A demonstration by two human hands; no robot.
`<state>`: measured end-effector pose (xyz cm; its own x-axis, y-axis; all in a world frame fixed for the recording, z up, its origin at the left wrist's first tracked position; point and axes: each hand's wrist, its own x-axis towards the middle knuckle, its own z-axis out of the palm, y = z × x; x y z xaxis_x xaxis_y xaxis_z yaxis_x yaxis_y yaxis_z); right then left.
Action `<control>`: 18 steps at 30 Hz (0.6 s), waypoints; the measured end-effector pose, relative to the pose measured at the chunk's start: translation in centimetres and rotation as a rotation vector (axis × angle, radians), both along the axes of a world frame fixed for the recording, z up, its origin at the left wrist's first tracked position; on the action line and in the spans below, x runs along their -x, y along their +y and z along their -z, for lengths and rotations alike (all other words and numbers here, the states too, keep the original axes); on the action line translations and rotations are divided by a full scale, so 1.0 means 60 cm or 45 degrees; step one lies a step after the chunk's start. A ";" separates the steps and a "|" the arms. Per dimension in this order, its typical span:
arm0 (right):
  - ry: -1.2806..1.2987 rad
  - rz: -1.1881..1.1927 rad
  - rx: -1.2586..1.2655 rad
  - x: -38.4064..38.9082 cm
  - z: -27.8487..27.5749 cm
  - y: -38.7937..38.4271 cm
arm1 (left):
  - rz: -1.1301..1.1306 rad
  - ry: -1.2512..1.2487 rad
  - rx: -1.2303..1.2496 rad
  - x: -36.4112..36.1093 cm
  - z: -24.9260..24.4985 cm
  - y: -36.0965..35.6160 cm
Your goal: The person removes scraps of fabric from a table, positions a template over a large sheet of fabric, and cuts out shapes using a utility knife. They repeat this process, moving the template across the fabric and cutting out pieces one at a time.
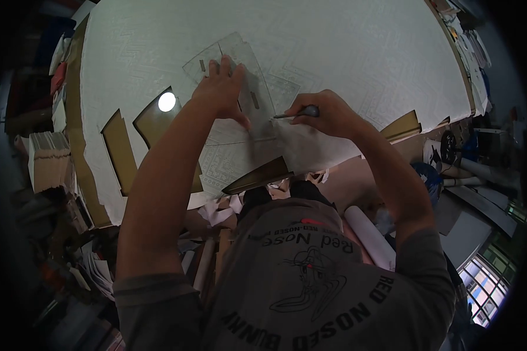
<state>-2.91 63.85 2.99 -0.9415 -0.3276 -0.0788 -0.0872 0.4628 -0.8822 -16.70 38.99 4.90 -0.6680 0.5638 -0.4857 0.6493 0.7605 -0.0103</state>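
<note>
My left hand (222, 90) lies flat, fingers spread, on a clear plastic template (243, 67) that rests on a large sheet of white patterned material (334, 47) spread over the table. My right hand (328, 114) is closed around a slim metal tool (295, 113), its tip pointing left at the template's lower edge, close to my left thumb. Shapes have been cut out of the sheet's near edge, showing the brown table (120, 155) beneath.
A bright lamp reflection (167, 102) shows in one cutout. Stacked cardboard and papers (47, 161) sit at the left. Paper rolls (369, 234) and scraps lie under the table's near edge. More stacked goods (471, 52) line the right side.
</note>
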 end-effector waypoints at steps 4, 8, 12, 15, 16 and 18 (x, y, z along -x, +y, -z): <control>0.151 -0.066 0.009 0.009 0.010 0.003 | -0.004 0.008 0.013 -0.001 -0.002 0.003; 0.226 -0.160 -0.040 0.023 -0.004 0.003 | -0.016 -0.009 0.039 -0.002 -0.005 0.006; 0.218 -0.264 -0.076 0.042 -0.007 0.001 | 0.000 0.010 0.022 -0.002 -0.001 0.003; 0.203 -0.221 0.004 0.033 0.022 -0.001 | 0.009 0.010 0.007 -0.004 0.001 0.000; 0.169 -0.169 0.052 0.029 0.033 0.001 | 0.007 0.007 0.007 -0.003 -0.001 0.002; 0.110 -0.117 0.132 0.025 0.044 0.005 | 0.002 0.011 0.000 0.000 -0.003 0.003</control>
